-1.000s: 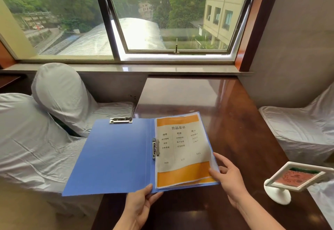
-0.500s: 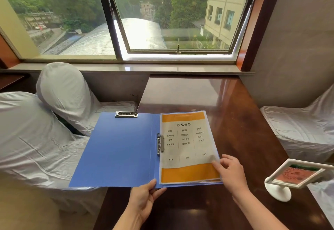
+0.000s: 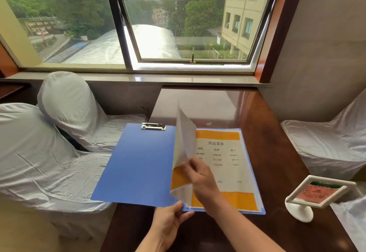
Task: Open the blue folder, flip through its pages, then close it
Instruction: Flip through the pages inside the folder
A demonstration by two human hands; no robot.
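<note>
Opening is done: blue plastic folder [image 3: 138, 164] lies spread on dark wooden desk [image 3: 277, 152], steadied by left hand [image 3: 168, 224]. First sleeved page [image 3: 183, 152] is pinched upright in right hand [image 3: 200, 176] grip; remaining pages and closing are left.

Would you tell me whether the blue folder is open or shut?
Open: the blue folder lies spread, and the right hand lifts a page.

blue folder [image 3: 138, 164] lies open flat at the near left table edge, left cover overhanging, metal clip at its top. top page [image 3: 183, 152] lifted near-upright at the spine, mid-flip. Next page [image 3: 223, 168] lies flat: white, orange bands, printed text.
</note>
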